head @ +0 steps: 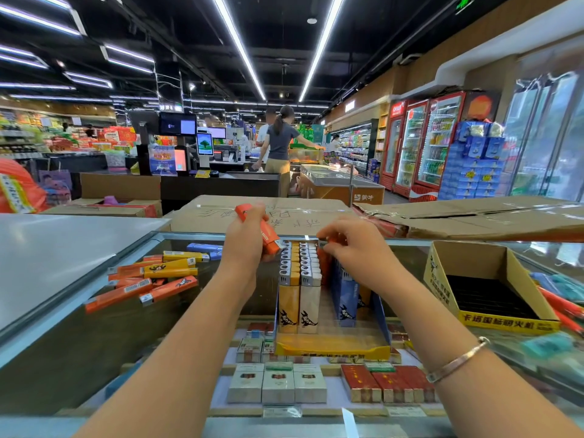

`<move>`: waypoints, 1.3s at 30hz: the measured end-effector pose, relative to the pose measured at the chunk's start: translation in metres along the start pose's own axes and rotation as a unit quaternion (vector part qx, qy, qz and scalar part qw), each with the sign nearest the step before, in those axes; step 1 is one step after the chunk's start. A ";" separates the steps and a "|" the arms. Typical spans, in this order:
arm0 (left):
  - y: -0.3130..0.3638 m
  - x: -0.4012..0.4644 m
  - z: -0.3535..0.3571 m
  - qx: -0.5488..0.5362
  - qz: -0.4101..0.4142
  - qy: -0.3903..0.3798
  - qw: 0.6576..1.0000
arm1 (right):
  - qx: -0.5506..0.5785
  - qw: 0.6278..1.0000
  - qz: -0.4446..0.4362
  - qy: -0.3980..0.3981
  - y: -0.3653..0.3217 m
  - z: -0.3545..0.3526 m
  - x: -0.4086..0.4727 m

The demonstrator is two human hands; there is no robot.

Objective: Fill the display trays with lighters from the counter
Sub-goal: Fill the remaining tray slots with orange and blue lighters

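Head cam is showing your right hand fingertips pinching an orange lighter and easing it into the back of the display tray, while your left hand is curling round a small bunch of orange lighters; how many you're holding I can't really tell, maybe two or three. The tray is sitting on the glass counter with yellow, cream and blue rows already standing in it. More loose lighters are lying in a heap to your left, and a second, empty display tray is waiting on your right.

What could bite you: the packed rows are standing upright and tight, so if you're pushing in at a slant you're probably knocking neighbours over. That left-hand bunch is also sticking out loosely, so one could be slipping onto the glass.

Cigarette packs are showing under the counter glass, cardboard boxes are stacked behind it, and the shop's checkouts and drink fridges are running beyond.
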State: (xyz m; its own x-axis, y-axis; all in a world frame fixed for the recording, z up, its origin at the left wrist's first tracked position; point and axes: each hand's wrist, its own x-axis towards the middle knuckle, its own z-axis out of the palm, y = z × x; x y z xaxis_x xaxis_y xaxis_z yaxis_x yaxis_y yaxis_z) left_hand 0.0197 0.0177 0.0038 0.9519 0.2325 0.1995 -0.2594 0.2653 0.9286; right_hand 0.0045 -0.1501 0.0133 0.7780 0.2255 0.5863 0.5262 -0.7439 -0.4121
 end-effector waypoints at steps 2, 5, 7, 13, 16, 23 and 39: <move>0.000 0.000 0.000 0.005 0.008 -0.001 1.000 | -0.002 1.000 0.025 -0.015 0.000 0.001 0.001; -0.001 0.001 0.000 0.025 0.019 -0.002 0.999 | -0.010 0.998 0.051 -0.042 -0.001 0.001 0.003; -0.001 0.001 0.000 0.029 0.025 -0.003 0.999 | -0.033 0.996 0.061 -0.056 -0.003 0.001 0.005; -0.001 0.001 0.000 0.041 0.037 -0.002 0.998 | -0.091 0.988 0.079 -0.095 -0.007 0.001 0.012; -0.001 0.001 -0.003 0.060 0.045 -0.007 0.997 | -0.094 0.988 0.074 -0.100 -0.005 0.001 0.014; 0.000 -0.003 -0.004 0.040 0.059 -0.053 0.996 | -0.059 0.998 0.017 -0.002 0.007 -0.003 -0.001; -0.003 -0.017 0.012 0.068 0.154 -0.108 0.980 | 0.287 0.954 0.044 0.073 -0.025 -0.009 -0.014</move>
State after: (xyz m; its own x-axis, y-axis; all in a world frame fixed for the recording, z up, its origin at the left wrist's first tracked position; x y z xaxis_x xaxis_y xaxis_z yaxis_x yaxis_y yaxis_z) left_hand 0.0063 0.0021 0.0012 0.8478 0.0755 0.5249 -0.5299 0.0839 0.8439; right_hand -0.0224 -0.1405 0.0213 0.7937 0.0561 0.6057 0.5949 -0.2795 -0.7537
